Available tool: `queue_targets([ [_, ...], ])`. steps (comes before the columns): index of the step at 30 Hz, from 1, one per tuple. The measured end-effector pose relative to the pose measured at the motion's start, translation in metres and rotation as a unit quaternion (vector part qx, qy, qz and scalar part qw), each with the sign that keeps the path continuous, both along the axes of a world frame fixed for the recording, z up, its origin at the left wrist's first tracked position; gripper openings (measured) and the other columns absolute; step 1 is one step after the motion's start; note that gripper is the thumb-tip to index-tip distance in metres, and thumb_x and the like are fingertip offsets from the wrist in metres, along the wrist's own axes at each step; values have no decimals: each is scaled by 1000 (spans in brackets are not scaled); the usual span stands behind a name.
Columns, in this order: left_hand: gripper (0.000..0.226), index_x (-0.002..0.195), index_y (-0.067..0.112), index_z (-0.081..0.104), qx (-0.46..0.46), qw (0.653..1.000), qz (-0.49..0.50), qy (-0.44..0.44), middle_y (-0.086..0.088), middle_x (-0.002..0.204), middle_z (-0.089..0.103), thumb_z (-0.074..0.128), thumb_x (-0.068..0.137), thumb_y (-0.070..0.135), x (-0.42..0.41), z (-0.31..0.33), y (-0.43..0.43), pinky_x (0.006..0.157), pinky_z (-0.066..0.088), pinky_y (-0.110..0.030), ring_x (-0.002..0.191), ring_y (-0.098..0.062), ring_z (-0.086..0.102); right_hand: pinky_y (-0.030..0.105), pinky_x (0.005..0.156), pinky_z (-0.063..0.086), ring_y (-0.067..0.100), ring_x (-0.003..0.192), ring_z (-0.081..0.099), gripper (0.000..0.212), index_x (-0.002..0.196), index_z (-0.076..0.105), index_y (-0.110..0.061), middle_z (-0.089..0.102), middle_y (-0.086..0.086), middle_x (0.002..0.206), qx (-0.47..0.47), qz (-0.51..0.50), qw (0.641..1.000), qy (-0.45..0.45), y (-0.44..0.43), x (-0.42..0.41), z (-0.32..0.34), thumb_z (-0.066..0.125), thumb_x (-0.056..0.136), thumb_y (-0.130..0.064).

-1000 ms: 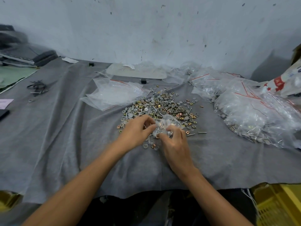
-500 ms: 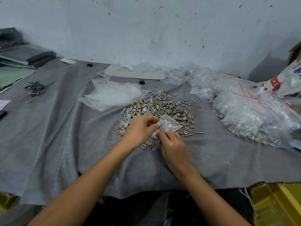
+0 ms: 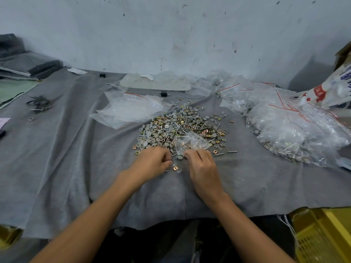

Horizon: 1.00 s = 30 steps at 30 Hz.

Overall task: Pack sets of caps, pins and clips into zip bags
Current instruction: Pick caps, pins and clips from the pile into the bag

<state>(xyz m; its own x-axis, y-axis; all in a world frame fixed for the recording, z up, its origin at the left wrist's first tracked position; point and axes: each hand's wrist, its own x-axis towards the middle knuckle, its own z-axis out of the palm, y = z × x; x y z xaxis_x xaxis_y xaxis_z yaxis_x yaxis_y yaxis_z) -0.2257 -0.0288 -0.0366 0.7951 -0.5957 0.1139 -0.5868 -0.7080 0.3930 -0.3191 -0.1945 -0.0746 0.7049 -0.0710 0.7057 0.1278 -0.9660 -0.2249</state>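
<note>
Two hands (image 3: 152, 163) (image 3: 204, 168), one zip bag (image 3: 191, 142), one heap of caps, pins and clips (image 3: 180, 126), two black blocks (image 3: 102, 75) (image 3: 163, 93)

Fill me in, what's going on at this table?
A person is packing small hardware. The right hand pinches a zip bag by its mouth at the near edge of the parts pile. The left hand, fingers curled, sits beside the mouth; what it holds is hidden. Filled bags are heaped to the right.

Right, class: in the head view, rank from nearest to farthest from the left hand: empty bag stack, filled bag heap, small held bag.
1. Small held bag, just right of the left hand.
2. Empty bag stack, beyond it.
3. Filled bag heap, far right.
</note>
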Motion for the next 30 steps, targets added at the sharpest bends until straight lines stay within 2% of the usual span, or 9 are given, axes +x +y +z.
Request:
queue_targets([
  [5,14,107,21,66,44,998,4,-51,-1,109,66,57,99,27,-1,1,-5,87,51,-39,105,-23,60,31,76,45,25,89,54,21,109,69,-7,62,8,96,2,-2,1000,-9,-1,1,-3,73,90,1],
  [9,13,105,16,65,70,993,10,-97,-3,108,64,54,99,20,1,1,0,84,51,-41,106,-25,58,31,74,49,25,88,55,20,109,70,-6,62,8,97,7,-4,1000,-20,-1,1,-2,73,90,0],
  [13,9,93,18,67,-60,996,44,-49,4,92,69,63,97,25,4,4,1,77,46,-33,90,-15,62,34,74,51,26,88,57,19,108,70,-6,63,8,97,13,-4,1000,-20,-1,1,-2,73,90,0],
  [15,9,87,24,68,-157,986,53,-14,10,80,67,70,93,31,3,9,-3,68,44,-21,75,-1,59,33,74,50,26,88,56,18,108,70,-6,63,9,97,12,-4,1000,-22,-1,1,-2,73,90,-1],
  [17,7,88,30,68,-209,977,41,-3,14,78,64,71,92,35,-1,14,-8,60,37,-13,71,4,55,33,73,49,25,88,56,16,108,70,-6,62,8,96,14,-1,1000,-22,-1,0,-2,72,92,-3],
  [21,6,94,35,68,-232,973,12,9,13,80,64,70,92,39,-5,20,-19,60,36,-19,65,3,53,36,70,53,26,86,57,14,108,70,-5,62,9,95,10,3,1000,-14,-1,0,0,69,95,-6],
  [24,17,104,34,65,-218,976,19,20,12,81,63,69,92,45,-5,21,-17,61,40,-22,69,1,55,36,72,52,26,87,57,15,109,71,-6,62,9,95,17,4,1000,-13,-1,-1,1,70,94,-4],
  [26,9,96,33,64,-179,983,33,8,14,79,62,68,93,40,-4,21,-8,62,39,-22,72,1,55,37,72,52,27,86,57,12,107,70,-6,62,9,94,18,3,1000,-17,-1,-1,1,70,94,-4],
  [30,5,88,27,69,56,998,-17,34,16,80,64,70,90,32,0,20,9,75,49,-30,87,-10,64,37,70,52,27,84,57,11,103,71,-4,62,10,92,13,-1,1000,-21,0,0,2,71,93,-2],
])
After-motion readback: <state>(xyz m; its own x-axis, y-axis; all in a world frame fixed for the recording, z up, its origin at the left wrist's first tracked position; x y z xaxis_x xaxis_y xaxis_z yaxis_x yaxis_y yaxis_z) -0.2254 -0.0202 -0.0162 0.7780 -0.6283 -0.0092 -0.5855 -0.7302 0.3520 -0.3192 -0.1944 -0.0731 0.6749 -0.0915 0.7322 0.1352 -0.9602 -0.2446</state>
